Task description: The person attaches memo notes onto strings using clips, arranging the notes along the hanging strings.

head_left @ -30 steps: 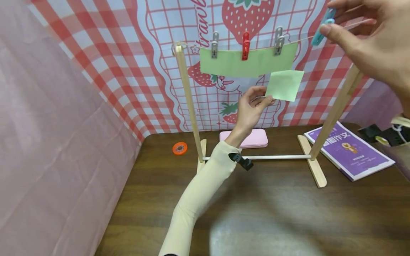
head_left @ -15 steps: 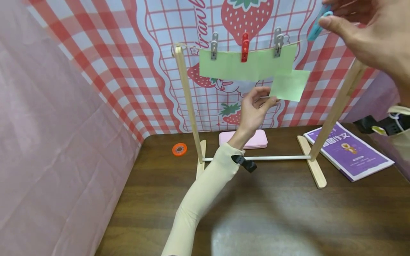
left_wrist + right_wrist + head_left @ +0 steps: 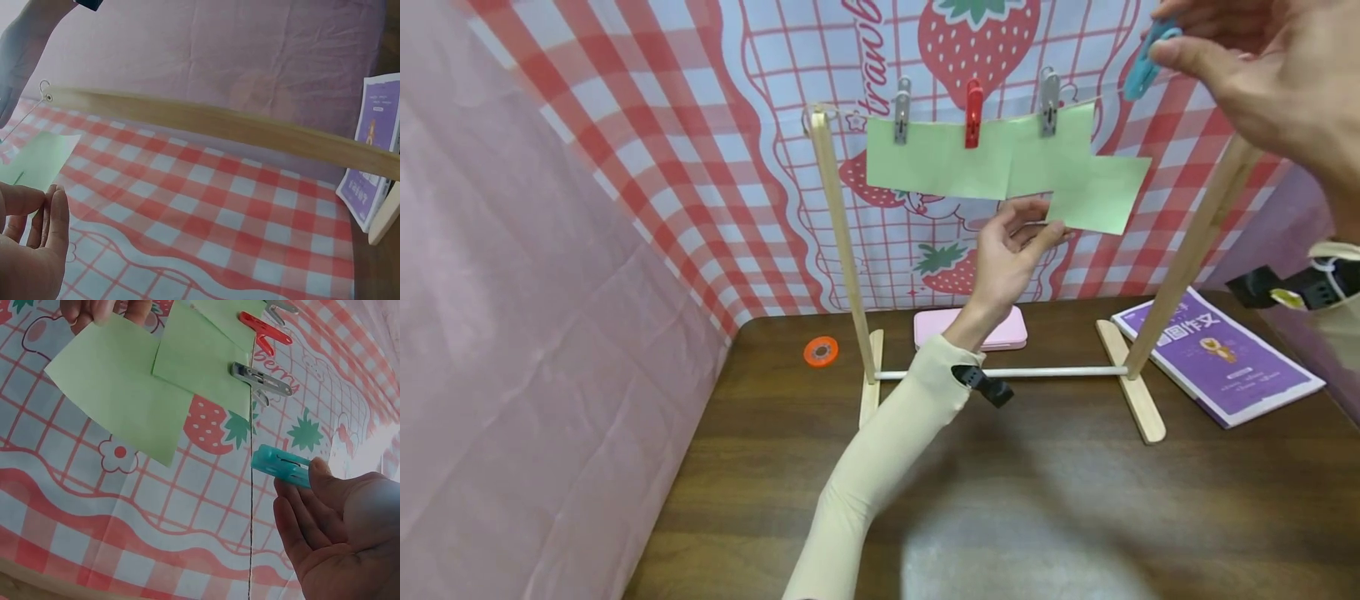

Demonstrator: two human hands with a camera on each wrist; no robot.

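Note:
My left hand (image 3: 1003, 258) pinches a light green paper square (image 3: 1101, 196) by its lower left corner, just below the hanging papers. In the right wrist view, that square (image 3: 122, 387) stands beside the last hung paper (image 3: 194, 369). My right hand (image 3: 1292, 100) pinches a blue clothespin (image 3: 281, 465) between thumb and fingers; its tip is right at the string (image 3: 252, 506). Overlapping green papers (image 3: 940, 158) hang from the string under a grey clothespin (image 3: 902, 112), a red clothespin (image 3: 973, 114) and another grey clothespin (image 3: 1048, 102).
The string runs between two wooden posts (image 3: 842, 242) of a stand with a white crossbar (image 3: 1045, 372). On the brown table (image 3: 775, 483) lie an orange disc (image 3: 821, 351), a pink case (image 3: 1007, 330) partly behind my left arm, and a purple book (image 3: 1225, 354) by the right post.
My left hand has moved the paper square to the right, toward the free string beyond the last grey clothespin. My right hand has shifted slightly left with the blue clothespin.

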